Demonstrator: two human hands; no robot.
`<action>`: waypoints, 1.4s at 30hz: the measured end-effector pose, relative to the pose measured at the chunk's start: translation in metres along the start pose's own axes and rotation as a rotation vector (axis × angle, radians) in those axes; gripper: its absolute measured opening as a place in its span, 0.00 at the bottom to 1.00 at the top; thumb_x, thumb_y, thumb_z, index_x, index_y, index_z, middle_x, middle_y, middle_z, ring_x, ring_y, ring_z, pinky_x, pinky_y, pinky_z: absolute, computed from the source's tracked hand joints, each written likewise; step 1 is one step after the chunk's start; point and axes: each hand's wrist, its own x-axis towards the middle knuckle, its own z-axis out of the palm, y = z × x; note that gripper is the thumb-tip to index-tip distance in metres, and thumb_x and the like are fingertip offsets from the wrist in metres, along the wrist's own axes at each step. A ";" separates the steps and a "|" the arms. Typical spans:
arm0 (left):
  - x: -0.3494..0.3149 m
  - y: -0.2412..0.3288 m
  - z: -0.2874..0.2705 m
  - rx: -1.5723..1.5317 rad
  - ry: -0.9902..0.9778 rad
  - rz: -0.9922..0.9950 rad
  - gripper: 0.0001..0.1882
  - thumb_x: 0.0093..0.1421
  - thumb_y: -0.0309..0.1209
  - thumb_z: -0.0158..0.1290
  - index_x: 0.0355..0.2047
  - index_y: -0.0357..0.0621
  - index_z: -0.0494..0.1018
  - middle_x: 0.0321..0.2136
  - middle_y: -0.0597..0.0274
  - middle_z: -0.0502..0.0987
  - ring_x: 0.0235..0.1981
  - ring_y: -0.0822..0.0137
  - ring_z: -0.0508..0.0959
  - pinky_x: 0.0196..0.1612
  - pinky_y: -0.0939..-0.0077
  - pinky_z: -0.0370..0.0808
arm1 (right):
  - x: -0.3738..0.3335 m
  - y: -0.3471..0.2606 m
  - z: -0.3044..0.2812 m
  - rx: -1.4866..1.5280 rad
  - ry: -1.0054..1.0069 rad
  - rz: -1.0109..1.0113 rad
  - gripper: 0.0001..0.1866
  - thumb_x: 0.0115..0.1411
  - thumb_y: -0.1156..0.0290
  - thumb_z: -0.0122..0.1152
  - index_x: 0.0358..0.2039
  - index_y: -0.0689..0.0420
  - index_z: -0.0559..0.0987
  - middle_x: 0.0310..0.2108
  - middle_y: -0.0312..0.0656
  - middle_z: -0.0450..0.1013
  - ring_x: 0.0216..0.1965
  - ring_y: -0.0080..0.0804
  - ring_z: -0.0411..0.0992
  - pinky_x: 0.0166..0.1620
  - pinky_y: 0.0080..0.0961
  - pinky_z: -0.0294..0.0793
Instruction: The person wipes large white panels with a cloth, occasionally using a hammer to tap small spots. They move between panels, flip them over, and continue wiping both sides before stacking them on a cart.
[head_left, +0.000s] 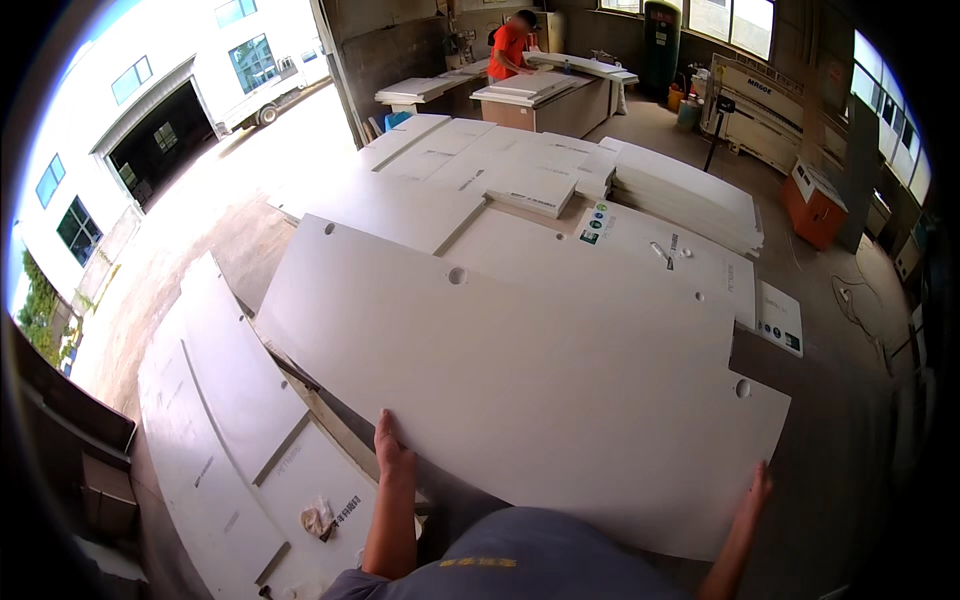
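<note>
A large white panel (500, 400) with round holes along its far edge lies slanted in front of me. My left hand (393, 450) is closed on its near edge, thumb on top, fingers hidden underneath. At the right end, my right hand (757, 490) grips the panel's short side near its corner; its fingers show only in part. Just beyond, another white panel (620, 300), also with holes, lies partly beneath or against the held one; the overlap is hard to make out.
Stacks of white panels (685, 195) fill the surface ahead. More panels (215, 430) lie low at left, with a small crumpled bag (318, 520) on one. A co-worker in an orange shirt (508, 50) stands at a far bench. An orange cabinet (812, 205) and a loose cable (858, 295) are right.
</note>
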 end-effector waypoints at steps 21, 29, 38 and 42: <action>0.495 0.047 0.185 0.323 0.104 -0.057 0.18 0.66 0.32 0.51 0.52 0.31 0.68 0.44 0.51 0.77 0.43 0.58 0.79 0.43 0.61 0.80 | 0.060 -0.087 0.470 -0.051 -0.276 0.392 0.22 0.68 0.63 0.54 0.54 0.68 0.71 0.51 0.49 0.73 0.46 0.38 0.74 0.46 0.35 0.76; 0.634 0.158 0.211 0.595 0.144 0.217 0.35 0.60 0.24 0.56 0.66 0.42 0.55 0.45 0.50 0.76 0.39 0.61 0.79 0.37 0.67 0.79 | 0.044 -0.063 0.739 0.095 -0.489 0.350 0.20 0.68 0.65 0.54 0.53 0.68 0.71 0.49 0.48 0.73 0.45 0.38 0.74 0.46 0.35 0.76; 0.768 0.260 0.180 0.872 0.164 0.295 0.45 0.58 0.28 0.58 0.71 0.43 0.45 0.46 0.45 0.77 0.42 0.53 0.80 0.39 0.62 0.80 | -0.041 -0.073 0.943 0.029 -0.598 0.259 0.19 0.66 0.70 0.55 0.53 0.68 0.71 0.49 0.48 0.74 0.47 0.39 0.73 0.52 0.36 0.73; 0.756 0.301 0.200 1.737 0.204 0.178 0.49 0.57 0.43 0.61 0.70 0.35 0.47 0.62 0.36 0.63 0.62 0.42 0.67 0.61 0.51 0.67 | -0.032 -0.053 0.935 -0.645 -0.549 -0.043 0.31 0.64 0.69 0.59 0.63 0.69 0.61 0.58 0.56 0.67 0.58 0.46 0.68 0.60 0.40 0.67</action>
